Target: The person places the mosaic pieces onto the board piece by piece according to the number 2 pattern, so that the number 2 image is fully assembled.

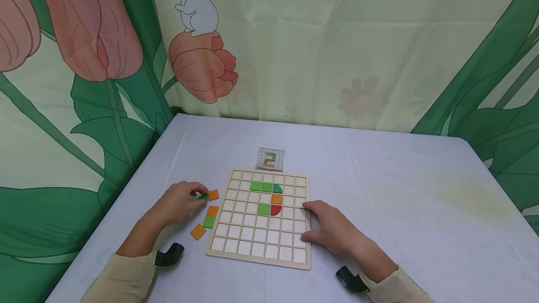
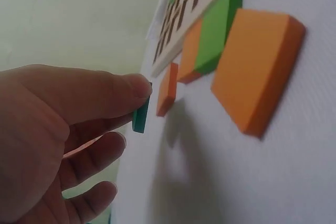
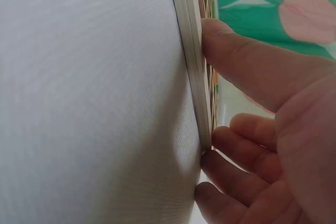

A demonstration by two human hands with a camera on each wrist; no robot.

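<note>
My left hand pinches a small dark green tile between thumb and fingertip, left of a wooden grid board. Close by on the table lie an orange tile, another orange tile against a light green tile, and a third orange tile turned askew. At the board's right edge rests my right hand, thumb and fingers spread along the rim. Several tiles sit in the grid, among them a red rounded tile below an orange square.
Behind the board lies a small pattern card showing a coloured figure on a grid. A white cloth covers the table. A printed curtain with tulips hangs at the back and sides.
</note>
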